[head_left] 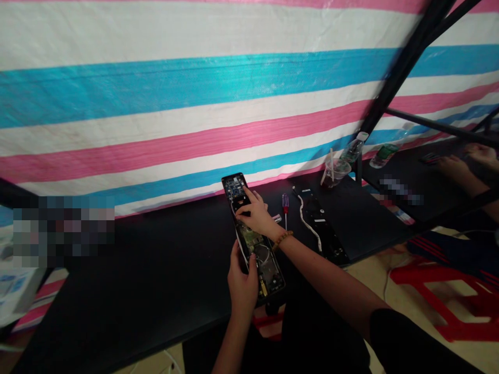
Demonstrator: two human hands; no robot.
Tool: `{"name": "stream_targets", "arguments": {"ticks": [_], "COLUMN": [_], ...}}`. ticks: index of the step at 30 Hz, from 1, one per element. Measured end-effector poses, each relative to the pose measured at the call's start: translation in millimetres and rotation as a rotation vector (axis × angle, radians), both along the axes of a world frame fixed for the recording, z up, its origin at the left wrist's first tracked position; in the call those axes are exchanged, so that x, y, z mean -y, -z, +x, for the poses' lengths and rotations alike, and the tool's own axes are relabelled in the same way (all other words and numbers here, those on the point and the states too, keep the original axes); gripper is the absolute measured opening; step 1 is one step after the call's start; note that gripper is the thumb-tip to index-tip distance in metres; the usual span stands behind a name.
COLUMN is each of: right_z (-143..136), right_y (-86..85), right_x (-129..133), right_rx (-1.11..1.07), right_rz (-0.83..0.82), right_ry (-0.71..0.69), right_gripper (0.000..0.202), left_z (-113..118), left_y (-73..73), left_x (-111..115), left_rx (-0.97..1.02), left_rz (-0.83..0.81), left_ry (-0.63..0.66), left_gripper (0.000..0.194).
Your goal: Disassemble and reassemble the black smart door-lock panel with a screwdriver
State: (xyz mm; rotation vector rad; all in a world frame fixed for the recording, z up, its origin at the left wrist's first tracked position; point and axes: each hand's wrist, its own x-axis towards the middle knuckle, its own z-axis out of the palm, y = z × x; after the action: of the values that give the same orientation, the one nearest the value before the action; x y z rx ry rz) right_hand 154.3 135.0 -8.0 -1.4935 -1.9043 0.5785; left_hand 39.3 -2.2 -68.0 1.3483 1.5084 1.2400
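A long, narrow black electronic device (255,239) lies open, with circuit boards and wires showing inside. My left hand (242,278) is closed around its lower left edge, thumb on top and fingers at the side. My right hand (257,212) lies across the middle of the device. Its fingers are bent over the boards near a thin white wire; whatever sits between the fingertips is too small to make out. Just right of the device is a purple-handled screwdriver (286,202). Beside that lies a long black panel (322,223) with a white cable (307,222) along it.
The black table (156,270) runs against a striped tarp wall (195,130). A plastic cup (335,171) with a straw and a bottle (354,148) stand by the metal post. Another person's hands (454,169) rest at the table on the right, above a red stool (448,301).
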Motion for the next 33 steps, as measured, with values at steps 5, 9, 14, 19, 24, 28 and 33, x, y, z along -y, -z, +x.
{"name": "stream_targets", "arguments": {"ticks": [5,9,14,19,24,28,33], "right_z": [2,3,6,8,6,5,4], "right_y": [-7.2,-7.3,1.2,7.6,6.2,1.7,-2.8], "right_x": [1,0,-5,-8,-6,-2,-1], "right_rx": [0.042,0.053,-0.007,-0.033,-0.015,0.014,0.082], "right_rz": [-0.030,-0.056,-0.050,-0.024,-0.006,-0.009,-0.003], "right_ry": [-0.069,-0.067,-0.114,-0.133,-0.115,-0.108,-0.113], "right_gripper": [0.013,0.016,0.017,0.017,0.012,0.014,0.029], "left_z": [2,3,2,2,2,2,2], "left_y": [-3.6,-4.7,0.7,0.7,-0.7,0.4,-0.5], "left_x": [3,6,6,6,6,7,8], "left_rx": [-0.048,-0.049,-0.043,-0.035,-0.024,-0.028,0.009], "left_rz": [0.005,0.033,0.060,0.060,0.050,0.039,0.052], "left_ry": [-0.030,-0.027,-0.035,-0.028,-0.023,-0.024,-0.010], "left_gripper": [0.059,0.057,0.057,0.057,0.057,0.058,0.058]}}
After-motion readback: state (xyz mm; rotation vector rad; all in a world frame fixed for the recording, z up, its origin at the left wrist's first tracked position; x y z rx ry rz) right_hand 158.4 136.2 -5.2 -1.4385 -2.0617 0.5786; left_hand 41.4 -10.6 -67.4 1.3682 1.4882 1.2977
